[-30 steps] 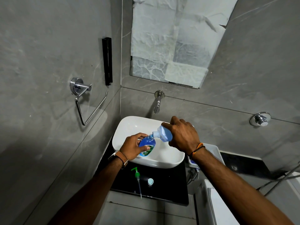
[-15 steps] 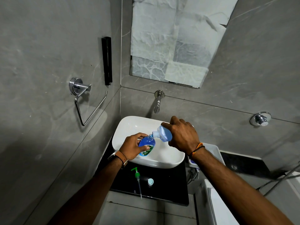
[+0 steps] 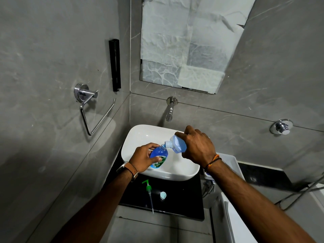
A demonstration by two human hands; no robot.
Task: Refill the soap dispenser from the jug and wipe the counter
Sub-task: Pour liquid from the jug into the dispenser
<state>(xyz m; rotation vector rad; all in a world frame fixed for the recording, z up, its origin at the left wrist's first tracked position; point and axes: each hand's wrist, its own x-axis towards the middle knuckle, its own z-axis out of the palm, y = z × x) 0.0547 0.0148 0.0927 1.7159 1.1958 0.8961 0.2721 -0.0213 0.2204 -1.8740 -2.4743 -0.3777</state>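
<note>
My left hand [image 3: 142,157] grips the blue soap dispenser bottle [image 3: 159,157], pump off, over the white basin [image 3: 138,137]. My right hand [image 3: 199,146] holds the pale blue jug [image 3: 177,143] tipped to the left, its white spout at the dispenser's open neck. The green pump head [image 3: 148,189] with its long tube lies on the black counter [image 3: 184,197] in front of the basin. A small light-blue cap [image 3: 163,195] lies beside it.
A wall tap [image 3: 170,109] juts out above the basin. A chrome towel ring [image 3: 91,109] hangs on the left wall. A valve knob [image 3: 281,128] is on the right wall. A white container [image 3: 231,162] and a hose [image 3: 298,193] are to the right.
</note>
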